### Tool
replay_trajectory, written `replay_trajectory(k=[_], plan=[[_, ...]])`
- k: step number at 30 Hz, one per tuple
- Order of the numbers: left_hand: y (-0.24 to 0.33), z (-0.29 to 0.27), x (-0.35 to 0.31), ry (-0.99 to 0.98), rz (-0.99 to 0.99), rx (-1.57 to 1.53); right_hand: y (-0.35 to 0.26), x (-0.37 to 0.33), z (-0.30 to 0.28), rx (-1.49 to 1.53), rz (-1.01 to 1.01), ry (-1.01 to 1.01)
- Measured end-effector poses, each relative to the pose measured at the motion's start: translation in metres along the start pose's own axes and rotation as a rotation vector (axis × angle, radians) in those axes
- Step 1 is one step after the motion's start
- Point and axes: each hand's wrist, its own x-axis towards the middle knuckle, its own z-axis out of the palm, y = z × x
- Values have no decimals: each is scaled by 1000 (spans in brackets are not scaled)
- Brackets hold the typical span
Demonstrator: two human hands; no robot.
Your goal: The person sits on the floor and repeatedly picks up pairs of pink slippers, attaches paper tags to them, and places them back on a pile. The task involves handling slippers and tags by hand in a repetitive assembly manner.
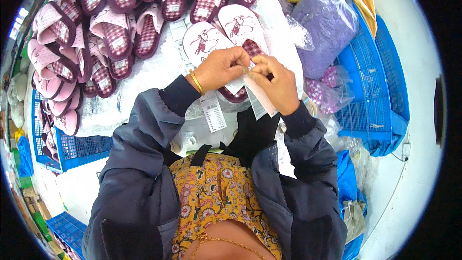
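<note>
My left hand (222, 70) and my right hand (276, 83) meet over a pair of slippers, fingertips nearly touching. The left thumb and forefinger are pinched on something too small to make out. Between the right thumb and fingers is the top of a paper tag (261, 96), which hangs down. Beneath my hands lie a left slipper (199, 38) and a right slipper (239, 21), pale with a dark red animal drawing and a checked insole; my hands partly cover them. Another printed white tag (213, 110) hangs below my left wrist, at the table's near edge.
Many pink slippers (115, 38) with checked insoles pile up along the left and far side of the plastic-covered table (159, 74). To the right stand blue plastic crates (368, 77), a purple bag (322, 29) and a clear bag of pinkish-purple dotted items (329, 89). Another blue crate (82, 147) sits lower left.
</note>
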Motion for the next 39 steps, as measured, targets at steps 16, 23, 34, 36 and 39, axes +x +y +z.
replay_trajectory(k=[16,23,34,36,39], plan=[[27,3,-1,118,-95,159,-2,2,7,23,52,28],[26,-34,-31,766,152,379,-25,42,5,-400,-177,-149],[-38,-50,-104,892,82,196,-27,65,34,-636,-242,-21],[-37,-45,-106,915,68,137,-30,63,31,-631,-285,10],[-55,-47,-115,940,74,110,-40,61,17,-560,-302,94]])
